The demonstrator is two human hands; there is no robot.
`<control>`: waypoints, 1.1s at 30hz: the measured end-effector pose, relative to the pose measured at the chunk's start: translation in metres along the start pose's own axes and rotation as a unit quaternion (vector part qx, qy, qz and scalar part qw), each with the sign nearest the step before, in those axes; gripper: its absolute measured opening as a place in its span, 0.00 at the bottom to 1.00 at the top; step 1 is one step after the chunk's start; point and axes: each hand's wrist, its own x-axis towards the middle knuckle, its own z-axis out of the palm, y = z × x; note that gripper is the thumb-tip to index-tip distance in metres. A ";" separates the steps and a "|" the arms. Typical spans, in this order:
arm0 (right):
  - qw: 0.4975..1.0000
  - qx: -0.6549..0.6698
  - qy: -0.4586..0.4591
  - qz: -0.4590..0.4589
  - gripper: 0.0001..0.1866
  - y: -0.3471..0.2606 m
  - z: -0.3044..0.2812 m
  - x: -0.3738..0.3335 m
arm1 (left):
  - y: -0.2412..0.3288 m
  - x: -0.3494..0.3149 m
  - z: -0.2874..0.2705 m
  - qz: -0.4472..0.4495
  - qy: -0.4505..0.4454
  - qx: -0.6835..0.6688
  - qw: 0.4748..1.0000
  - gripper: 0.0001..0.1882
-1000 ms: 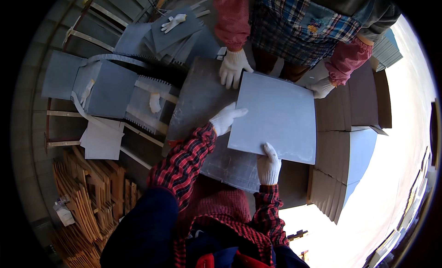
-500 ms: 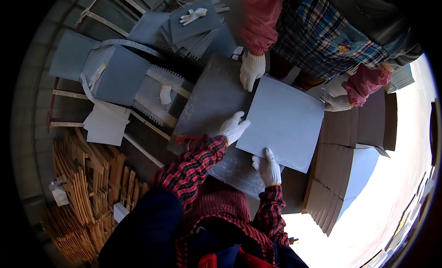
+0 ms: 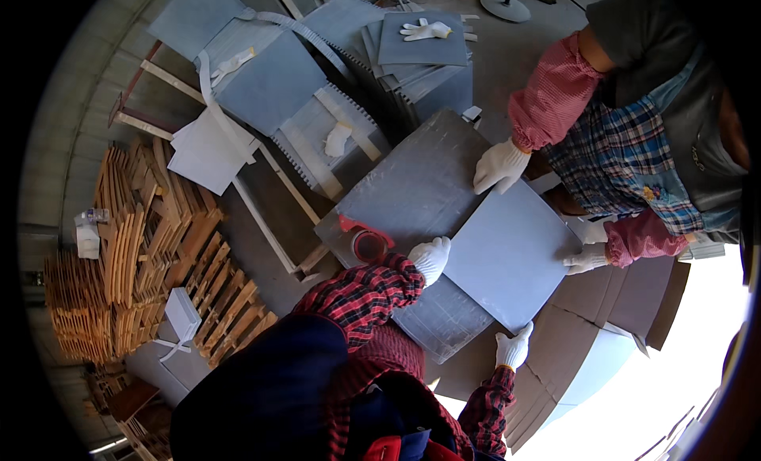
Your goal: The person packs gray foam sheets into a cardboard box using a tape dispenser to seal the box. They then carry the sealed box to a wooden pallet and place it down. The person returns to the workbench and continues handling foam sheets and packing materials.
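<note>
A flat, square blue-grey sheet [image 3: 514,251] lies partly over a worn dark grey board [image 3: 420,172]. At the sheet's left edge, my left hand [image 3: 430,260] in a white knit glove has its fingers curled against it. My right hand [image 3: 514,348], gloved too, grips the near corner, its fingers partly hidden. Across from me, a co-worker's gloved hand [image 3: 501,166] rests at the far corner and the other gloved hand [image 3: 587,259] holds the right corner. Beside my left forearm, a red tape dispenser [image 3: 369,243] with a roll sits on the dark board.
Grey sheets are stacked [image 3: 424,45] at the back with a loose glove [image 3: 426,30] on top. More panels [image 3: 273,76] lie on a frame to the left. Wooden slats [image 3: 143,255] are piled at the left. Brown cardboard [image 3: 587,310] stands at the right.
My view has swung, so the scene sits differently. My right hand has gone from the sheet's near edge to its near corner. My left hand's pointing fingers have curled in at the edge.
</note>
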 end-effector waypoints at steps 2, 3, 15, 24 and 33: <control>0.996 -0.043 0.033 0.073 0.37 -0.007 0.021 0.016 | 0.000 0.006 -0.003 0.108 0.030 0.083 0.990 0.17; 0.996 -0.046 0.039 0.072 0.32 -0.005 0.022 0.018 | -0.002 0.006 -0.004 0.119 -0.005 0.062 0.991 0.15; 0.993 -0.102 0.017 0.057 0.22 -0.002 0.012 0.031 | 0.010 0.014 0.022 0.104 0.041 0.061 0.992 0.13; 0.915 0.323 -0.042 0.238 0.37 -0.015 0.033 -0.047 | -0.033 -0.057 -0.120 0.065 -0.211 -0.319 0.922 0.41; 0.887 0.225 -0.206 0.346 0.15 -0.025 0.095 -0.167 | -0.220 -0.195 -0.156 0.124 -0.253 -0.395 0.875 0.35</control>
